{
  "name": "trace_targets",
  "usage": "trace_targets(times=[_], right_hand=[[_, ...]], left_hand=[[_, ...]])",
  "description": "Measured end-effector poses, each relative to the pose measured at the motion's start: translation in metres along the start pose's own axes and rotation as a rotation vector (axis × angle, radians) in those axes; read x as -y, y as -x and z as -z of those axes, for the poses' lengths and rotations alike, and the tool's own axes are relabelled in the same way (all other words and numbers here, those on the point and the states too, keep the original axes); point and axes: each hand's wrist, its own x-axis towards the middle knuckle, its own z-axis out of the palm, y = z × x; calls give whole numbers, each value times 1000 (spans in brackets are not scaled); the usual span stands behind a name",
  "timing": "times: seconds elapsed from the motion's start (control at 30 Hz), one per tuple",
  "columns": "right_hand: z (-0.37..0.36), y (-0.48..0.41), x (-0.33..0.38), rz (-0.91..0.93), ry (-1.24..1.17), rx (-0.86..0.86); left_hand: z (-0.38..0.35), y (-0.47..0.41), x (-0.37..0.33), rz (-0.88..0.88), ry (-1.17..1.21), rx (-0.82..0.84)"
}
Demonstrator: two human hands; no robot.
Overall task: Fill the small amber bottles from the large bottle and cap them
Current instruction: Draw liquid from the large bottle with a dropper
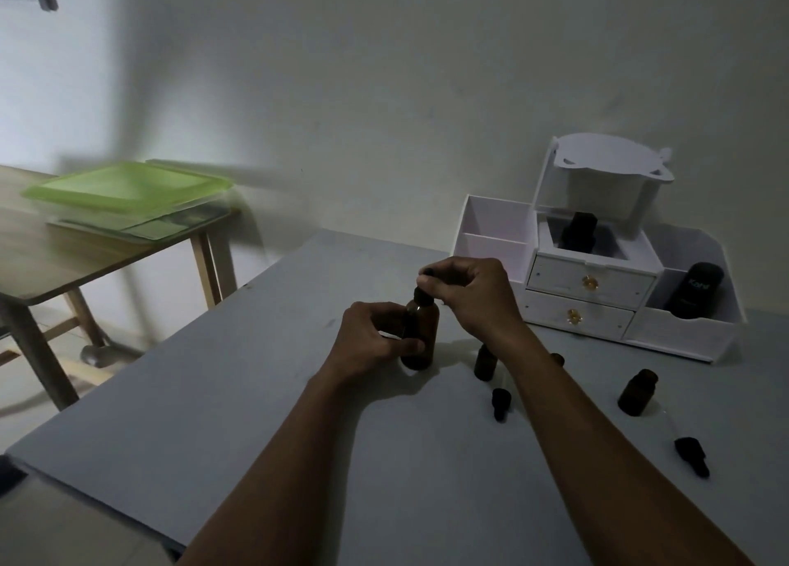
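Forearms are lying nearest the lens, the left forearm (273, 471) and the right forearm (597, 450) both spanning the grey surface (213, 416) towards its middle. Far to the left, a wooden side table (85, 258) is carrying a green tray (128, 185), well apart from the work.

At the middle, the left hand (375, 339) is wrapping fingers and thumb round the body of the large bottle (420, 339), which is standing upright on the surface, long axis vertical. Just above and to its right, the right hand (469, 296) is pinching the bottle's dark cap (422, 294) between thumb and fingertips. The step in hand is looking like work on that cap; loosening or tightening, I cannot tell.

Right of the large bottle, a small amber bottle (484, 362) is standing with its neck hidden under the right wrist. A second small bottle (557, 358) is only just showing past the forearm, and a third small bottle (636, 392) is standing uncapped further right. One dropper cap (499, 403) is lying on its side near the first, the other dropper cap (691, 456) nearer the right edge.

So every pour is going to run rightward, with the right hand nearer the targets. A white organiser (597, 292) is closing off the right rear, while open room is lying left and front.
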Motion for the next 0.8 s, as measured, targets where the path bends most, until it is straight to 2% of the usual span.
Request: trace_targets(times=[0.57,0.8], right_hand=[[-5,0,2,48,11,-59],[16,-8,32,133,-158,-161]], left_hand=[[0,1,-2,27,-15,-8],[5,-1,0,-33,-16,18]])
